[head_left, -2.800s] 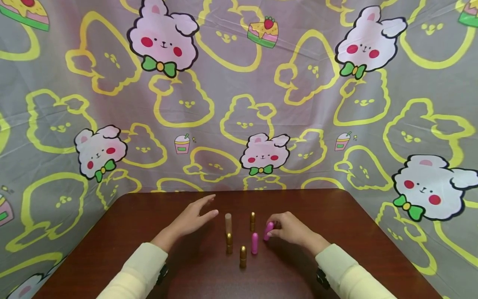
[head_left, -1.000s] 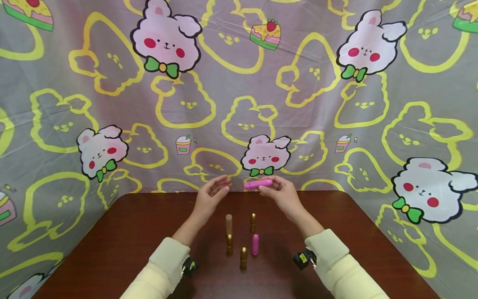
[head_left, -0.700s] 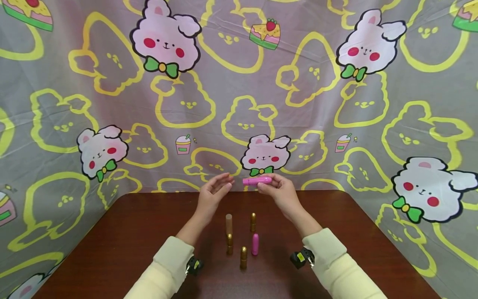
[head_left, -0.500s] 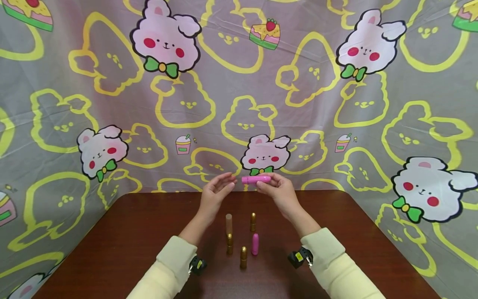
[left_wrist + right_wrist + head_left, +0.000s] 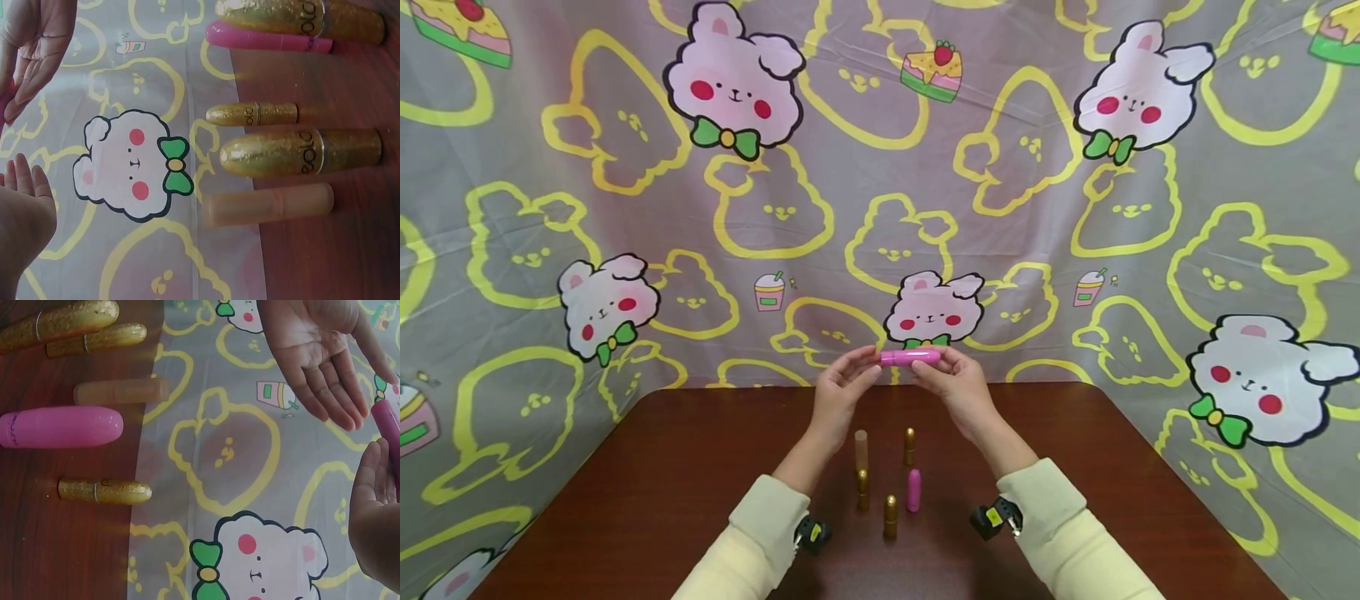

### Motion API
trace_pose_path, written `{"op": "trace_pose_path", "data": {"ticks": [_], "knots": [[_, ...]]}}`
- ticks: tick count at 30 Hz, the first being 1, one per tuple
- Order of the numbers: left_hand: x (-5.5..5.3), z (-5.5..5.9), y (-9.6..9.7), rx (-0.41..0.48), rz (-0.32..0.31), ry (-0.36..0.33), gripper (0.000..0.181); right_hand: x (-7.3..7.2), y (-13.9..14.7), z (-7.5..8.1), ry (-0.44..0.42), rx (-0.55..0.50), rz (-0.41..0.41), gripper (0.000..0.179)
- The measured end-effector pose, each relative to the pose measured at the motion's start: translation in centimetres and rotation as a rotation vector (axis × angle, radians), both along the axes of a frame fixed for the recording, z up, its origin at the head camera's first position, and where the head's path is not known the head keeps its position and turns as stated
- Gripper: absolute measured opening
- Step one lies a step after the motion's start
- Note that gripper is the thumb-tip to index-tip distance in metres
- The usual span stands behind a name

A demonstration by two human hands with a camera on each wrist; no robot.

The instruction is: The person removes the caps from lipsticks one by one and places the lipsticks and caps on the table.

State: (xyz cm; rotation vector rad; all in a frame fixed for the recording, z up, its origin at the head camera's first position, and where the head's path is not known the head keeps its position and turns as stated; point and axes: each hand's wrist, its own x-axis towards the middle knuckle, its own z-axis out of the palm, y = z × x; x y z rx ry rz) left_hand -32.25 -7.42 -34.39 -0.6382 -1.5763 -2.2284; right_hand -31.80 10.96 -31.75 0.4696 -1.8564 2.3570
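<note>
My right hand (image 5: 961, 385) pinches a glossy pink bullet-shaped lipstick tube (image 5: 910, 357), held level above the table's far edge, its narrower end pointing left. My left hand (image 5: 841, 390) is raised beside that end with its fingers extended; whether a fingertip touches the tube cannot be told in the head view. In the right wrist view the left hand (image 5: 322, 356) shows an uncurled palm close to the tube's end (image 5: 386, 419). The left wrist view shows only a sliver of the held tube (image 5: 6, 100) under the right hand (image 5: 40, 47).
On the brown table (image 5: 700, 475) several tubes stand upright below my hands: a second pink tube (image 5: 913, 492), a peach tube (image 5: 861, 452), and gold tubes at the back (image 5: 909, 447), left (image 5: 862, 490) and front (image 5: 890, 517). A rabbit-print cloth (image 5: 1037, 250) hangs behind.
The right hand has lifted the pink lipstick tube off the table and turned it level. My left hand has risen and moved right, closing on the tube's narrower end. The standing tubes stayed put.
</note>
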Motion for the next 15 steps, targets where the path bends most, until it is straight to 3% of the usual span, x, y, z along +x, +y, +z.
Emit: {"op": "trace_pose_path", "data": {"ticks": [15], "knots": [[0.3,0.0,1.5,0.024,-0.033,-0.022,0.036,0.3,-0.5,-0.1,-0.057,-0.064,0.033,0.027]]}}
